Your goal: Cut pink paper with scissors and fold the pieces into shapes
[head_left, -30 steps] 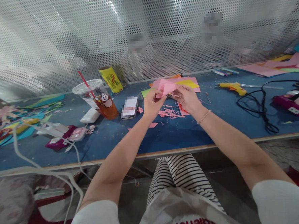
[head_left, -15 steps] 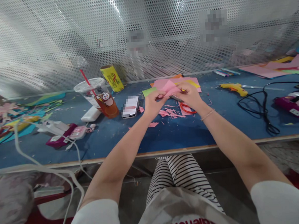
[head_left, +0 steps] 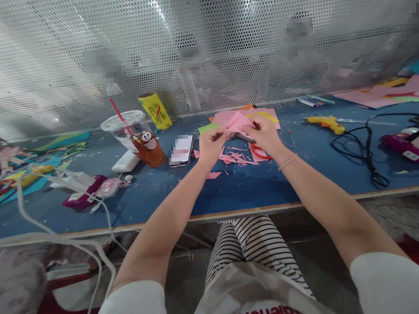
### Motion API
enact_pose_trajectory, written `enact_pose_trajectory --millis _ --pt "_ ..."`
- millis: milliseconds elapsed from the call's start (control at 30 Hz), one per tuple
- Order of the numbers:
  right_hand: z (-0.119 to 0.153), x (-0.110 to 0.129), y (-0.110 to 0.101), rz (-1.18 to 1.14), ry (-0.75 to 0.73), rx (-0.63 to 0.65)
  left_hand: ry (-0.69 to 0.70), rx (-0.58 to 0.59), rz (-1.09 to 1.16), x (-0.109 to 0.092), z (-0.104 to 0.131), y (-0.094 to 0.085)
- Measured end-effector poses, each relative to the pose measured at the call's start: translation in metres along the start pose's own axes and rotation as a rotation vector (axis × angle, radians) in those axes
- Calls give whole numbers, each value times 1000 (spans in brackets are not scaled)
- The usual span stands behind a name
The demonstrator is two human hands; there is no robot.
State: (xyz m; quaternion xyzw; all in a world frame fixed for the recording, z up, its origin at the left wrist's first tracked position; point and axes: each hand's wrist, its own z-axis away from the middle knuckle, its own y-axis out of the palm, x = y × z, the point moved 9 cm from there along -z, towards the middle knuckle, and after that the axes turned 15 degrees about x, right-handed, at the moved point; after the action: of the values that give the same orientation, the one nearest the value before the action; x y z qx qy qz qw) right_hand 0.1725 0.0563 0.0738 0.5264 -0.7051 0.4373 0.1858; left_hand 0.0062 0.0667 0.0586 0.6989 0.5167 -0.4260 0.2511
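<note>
Between my two hands is a folded piece of pink paper, raised a little above the blue table. My left hand pinches its left edge between thumb and fingers. On the right side, my right hand grips it with the thumb laid over the paper. Red-handled scissors lie below my right hand, their blades partly hidden. Pink paper scraps are scattered under the hands. Behind them lie sheets of pink paper, with green, yellow and orange pieces showing.
A phone, a lidded drink cup and a yellow tube stand or lie to the left. Purple power strips with cables sit at both sides. Rightward are a yellow glue gun and a perforated metal panel behind.
My left hand has shifted slightly left along the paper's edge, and my right thumb now lies more over the paper. The whole view has moved slightly.
</note>
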Motion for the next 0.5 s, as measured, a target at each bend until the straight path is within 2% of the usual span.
enact_pose_trajectory --millis 167,500 --pt "0 -2 1 -5 41 7 0 -74 -31 3 1 -7" --pt "2 0 -1 -9 57 -17 -23 -81 99 12 1 -5"
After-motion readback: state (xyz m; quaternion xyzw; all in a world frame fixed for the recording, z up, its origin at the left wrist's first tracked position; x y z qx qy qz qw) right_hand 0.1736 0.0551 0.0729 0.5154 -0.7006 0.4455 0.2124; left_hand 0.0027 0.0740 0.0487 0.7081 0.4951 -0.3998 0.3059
